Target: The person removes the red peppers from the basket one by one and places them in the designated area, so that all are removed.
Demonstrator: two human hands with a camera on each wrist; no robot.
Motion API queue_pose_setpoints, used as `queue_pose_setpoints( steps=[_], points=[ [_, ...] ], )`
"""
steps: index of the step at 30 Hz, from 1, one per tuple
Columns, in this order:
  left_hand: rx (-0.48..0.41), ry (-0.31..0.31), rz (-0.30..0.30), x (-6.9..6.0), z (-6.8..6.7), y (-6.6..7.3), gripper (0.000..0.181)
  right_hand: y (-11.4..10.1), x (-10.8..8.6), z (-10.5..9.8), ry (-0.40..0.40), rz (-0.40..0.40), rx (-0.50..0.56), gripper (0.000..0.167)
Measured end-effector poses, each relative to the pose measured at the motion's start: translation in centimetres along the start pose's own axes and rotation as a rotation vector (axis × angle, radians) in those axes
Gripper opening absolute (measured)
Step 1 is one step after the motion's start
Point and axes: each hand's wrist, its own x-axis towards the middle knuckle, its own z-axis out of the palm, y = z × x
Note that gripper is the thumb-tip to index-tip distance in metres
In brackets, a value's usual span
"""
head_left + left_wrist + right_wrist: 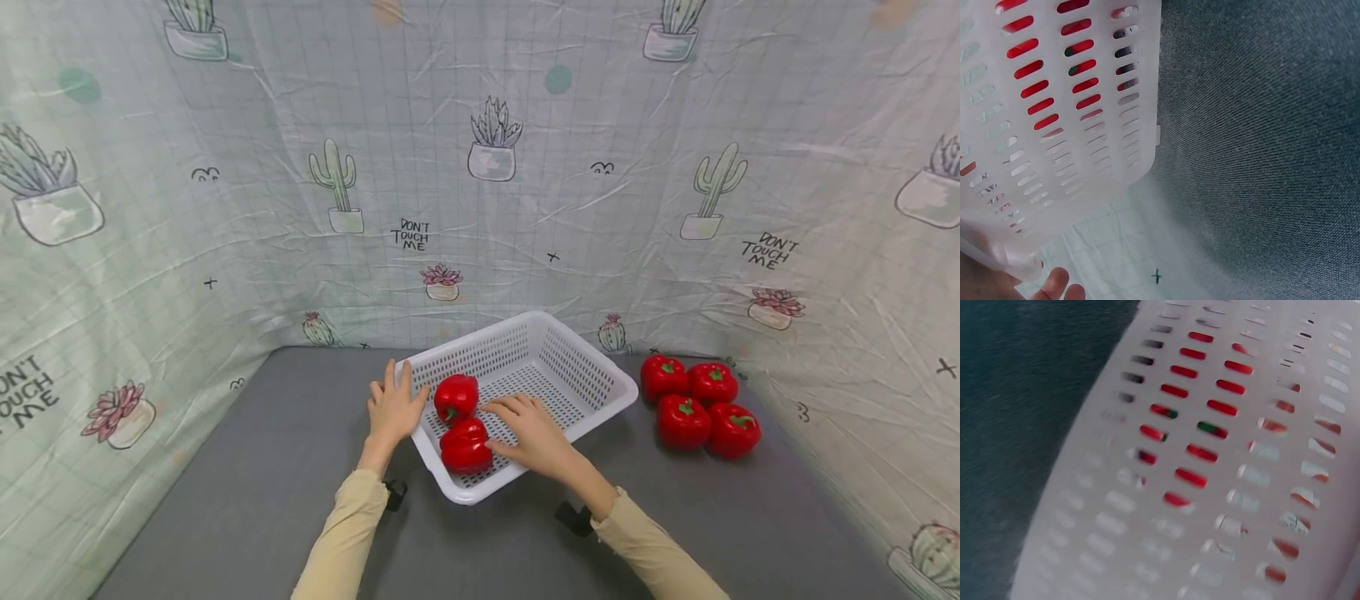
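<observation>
A white perforated plastic basket (pixel 609 367) stands at an angle on the table. Two red bell peppers lie in its left end: one bell pepper (pixel 456 396) at the back, the other bell pepper (pixel 465 447) on its side in front. My left hand (pixel 395 408) rests at the basket's left rim, fingers spread, thumb over the edge; its fingertips (pixel 1055 284) show by the corner in the left wrist view. Over the near long side reaches my right hand (pixel 534 435), fingers parted, thumb beside the front pepper. Whether it touches that pepper, I cannot tell. The right wrist view shows red through the slots.
Several more red bell peppers (pixel 683 422) stand grouped right of the basket on the dark grey table (pixel 247 467). A pale cloth printed with cacti (pixel 525 242) hangs behind and along both sides.
</observation>
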Motion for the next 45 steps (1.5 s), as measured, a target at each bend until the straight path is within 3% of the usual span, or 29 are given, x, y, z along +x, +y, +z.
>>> queue_pose_setpoints(
  steps=[5,9,19,35,45],
  points=[
    [0.0,0.007,-0.004,0.1,-0.1,0.1,0.064,-0.6,1.4,0.2,-0.208,0.032,0.04,0.064],
    [0.012,0.003,-0.006,0.1,-0.1,0.1,0.064,-1.0,2.2,0.4,-0.297,0.029,0.024,0.07],
    [0.012,0.007,0.002,0.0,0.6,0.0,0.064,-0.8,2.8,2.4,-0.359,0.011,-0.065,0.065],
    [0.016,0.01,0.003,-0.1,0.0,0.1,0.064,-1.0,3.2,2.8,-0.474,0.108,-0.007,0.074],
    [0.012,-0.003,-0.001,0.2,0.0,0.1,0.065,-0.8,3.3,2.7,-0.477,0.129,0.009,0.074]
  ],
)
